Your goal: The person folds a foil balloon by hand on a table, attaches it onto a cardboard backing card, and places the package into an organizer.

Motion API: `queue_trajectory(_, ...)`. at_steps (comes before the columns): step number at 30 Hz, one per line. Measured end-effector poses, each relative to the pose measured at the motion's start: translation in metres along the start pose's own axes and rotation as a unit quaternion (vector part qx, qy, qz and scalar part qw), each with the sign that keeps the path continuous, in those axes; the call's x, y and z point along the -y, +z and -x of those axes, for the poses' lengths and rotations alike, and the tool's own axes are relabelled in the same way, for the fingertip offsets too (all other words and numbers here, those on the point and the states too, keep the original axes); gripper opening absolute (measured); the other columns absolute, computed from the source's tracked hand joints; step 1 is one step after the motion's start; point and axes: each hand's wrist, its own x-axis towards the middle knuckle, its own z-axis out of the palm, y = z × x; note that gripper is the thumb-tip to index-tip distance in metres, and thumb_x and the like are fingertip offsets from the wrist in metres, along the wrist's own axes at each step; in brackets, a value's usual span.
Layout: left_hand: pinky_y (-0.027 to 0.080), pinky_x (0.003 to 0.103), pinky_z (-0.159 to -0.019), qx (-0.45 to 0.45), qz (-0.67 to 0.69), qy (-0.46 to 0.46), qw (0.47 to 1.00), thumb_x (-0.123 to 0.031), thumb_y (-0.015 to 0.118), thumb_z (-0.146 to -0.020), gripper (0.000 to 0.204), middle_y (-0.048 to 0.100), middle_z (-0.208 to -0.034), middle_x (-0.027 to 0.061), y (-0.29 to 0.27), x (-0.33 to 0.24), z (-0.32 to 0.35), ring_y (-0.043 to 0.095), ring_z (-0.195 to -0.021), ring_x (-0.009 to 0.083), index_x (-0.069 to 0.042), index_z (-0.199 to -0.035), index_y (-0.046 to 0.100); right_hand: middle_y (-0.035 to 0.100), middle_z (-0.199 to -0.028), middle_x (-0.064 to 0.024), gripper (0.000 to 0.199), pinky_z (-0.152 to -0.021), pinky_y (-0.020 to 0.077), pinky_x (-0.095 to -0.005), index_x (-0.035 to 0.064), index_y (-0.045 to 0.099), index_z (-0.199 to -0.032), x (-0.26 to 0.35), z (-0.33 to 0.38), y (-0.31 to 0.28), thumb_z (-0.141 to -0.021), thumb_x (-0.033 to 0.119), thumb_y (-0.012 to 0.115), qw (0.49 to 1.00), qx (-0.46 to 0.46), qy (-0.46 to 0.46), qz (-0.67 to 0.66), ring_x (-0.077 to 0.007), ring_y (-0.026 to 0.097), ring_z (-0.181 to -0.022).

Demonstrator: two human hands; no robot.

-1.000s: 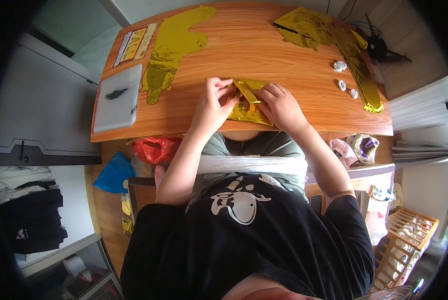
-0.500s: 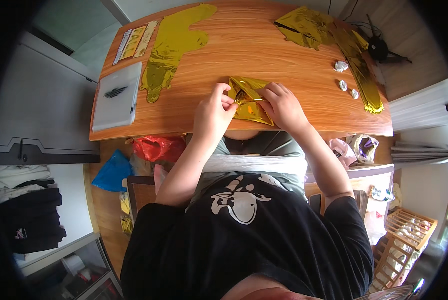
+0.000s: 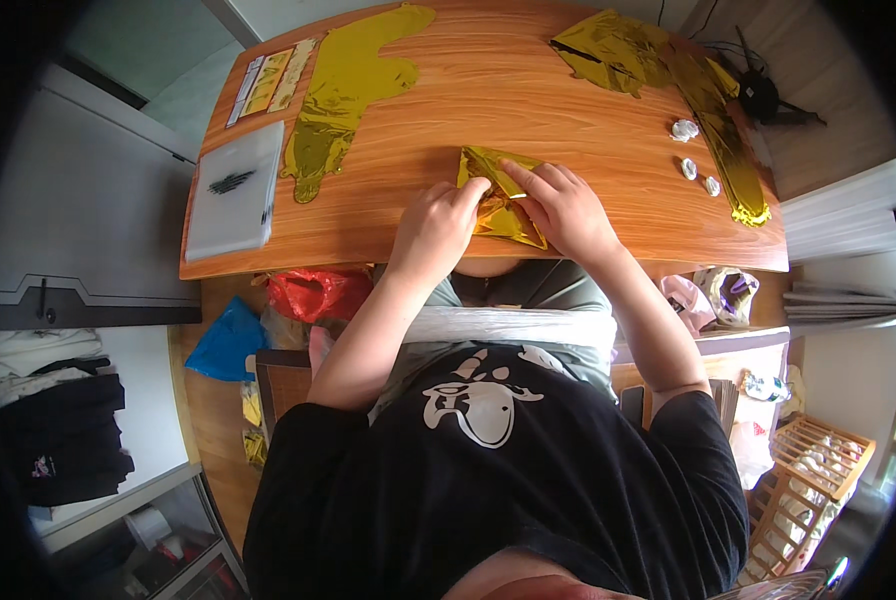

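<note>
Hands, left point(image 3: 436, 222) and right point(image 3: 565, 205), each grip pressing folded gold foil balloon point(image 3: 498, 195) on wooden table point(image 3: 528, 90).

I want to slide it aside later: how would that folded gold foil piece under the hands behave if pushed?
The folded gold foil piece looks thin and creased, so probably floppy and light. Its shiny surface may slip on the wooden table, and folds might spring open.

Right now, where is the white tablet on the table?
In the head view, the white tablet lies at the table's left end, beside a long gold foil sheet.
</note>
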Motion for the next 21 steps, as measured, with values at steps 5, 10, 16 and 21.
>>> queue_trajectory(5,0.057,0.044,-0.075,0.026,-0.025,-0.015,0.999,-0.006,0.072,-0.088,0.03,0.074,-0.092,0.0121,-0.002,0.005,0.001,0.071,-0.086,0.0325,-0.01,-0.116,0.062,0.064,-0.106,-0.0092,0.047,-0.086,0.0528,-0.0414,0.0211,0.068,-0.132,-0.008,0.002,0.0,-0.085,0.02,0.072,0.998,0.037,-0.056,0.017,-0.0309,0.064,-0.096)
queue_trajectory(10,0.058,0.042,-0.076,0.015,0.045,0.036,0.998,-0.012,0.074,-0.09,0.031,0.074,-0.093,0.0125,-0.008,0.013,0.008,0.071,-0.088,0.0322,-0.008,-0.118,0.062,0.062,-0.108,-0.0111,0.039,-0.087,0.0513,-0.0425,0.0161,0.073,-0.126,0.001,-0.003,-0.011,-0.088,0.026,0.073,0.994,0.082,-0.074,0.005,-0.0316,0.062,-0.1)
queue_trajectory(16,0.055,0.04,-0.073,-0.036,0.077,-0.088,0.993,-0.02,0.08,-0.085,0.026,0.071,-0.087,0.0062,-0.009,0.009,0.033,0.069,-0.083,0.0281,-0.011,-0.105,0.066,0.064,-0.105,-0.0128,0.03,-0.086,0.0505,-0.0422,0.0126,0.077,-0.116,0.005,-0.019,-0.019,-0.094,0.032,0.07,0.99,0.126,-0.036,-0.055,-0.0325,0.062,-0.098)
queue_trajectory(21,0.05,0.039,-0.08,-0.09,-0.043,0.024,0.995,-0.02,0.084,-0.078,0.016,0.069,-0.099,-0.0021,-0.01,0.004,0.046,0.065,-0.09,0.0213,-0.013,-0.088,0.074,0.066,-0.102,-0.0128,0.02,-0.083,0.0508,-0.0432,0.0057,0.076,-0.098,0.007,-0.04,-0.006,-0.09,0.023,0.072,0.984,0.171,0.017,-0.035,-0.0345,0.063,-0.099)
